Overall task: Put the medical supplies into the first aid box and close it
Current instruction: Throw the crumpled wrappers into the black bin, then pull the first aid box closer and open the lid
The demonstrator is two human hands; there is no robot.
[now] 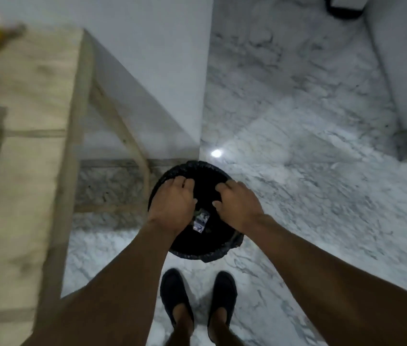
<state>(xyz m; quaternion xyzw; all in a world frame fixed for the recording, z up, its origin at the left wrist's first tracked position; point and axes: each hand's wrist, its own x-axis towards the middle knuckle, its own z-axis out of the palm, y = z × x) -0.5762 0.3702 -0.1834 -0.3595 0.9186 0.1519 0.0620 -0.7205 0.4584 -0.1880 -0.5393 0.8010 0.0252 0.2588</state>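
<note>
At the lower middle of the frame, both hands hover over a round black-lined bin [205,248] on the marble floor [309,171], just above 2 dark shoes [175,295]. The left hand [172,206] has its fingers curled down toward the far rim; whether it holds anything I cannot tell. The right hand [237,206] is likewise curled, fingers bent inward, apparently empty. Between them lies a small foil blister strip [200,221], silvery and creased, inside the bin or just over it. It looks very light, thin and slightly springy, with slick foil, so pinching a short edge between thumb and forefinger would likely serve best. The first aid box is not identifiable; the wooden counter [27,121] at the left carries only blurred shapes, yellow at the upper left and dark at the left edge
</note>
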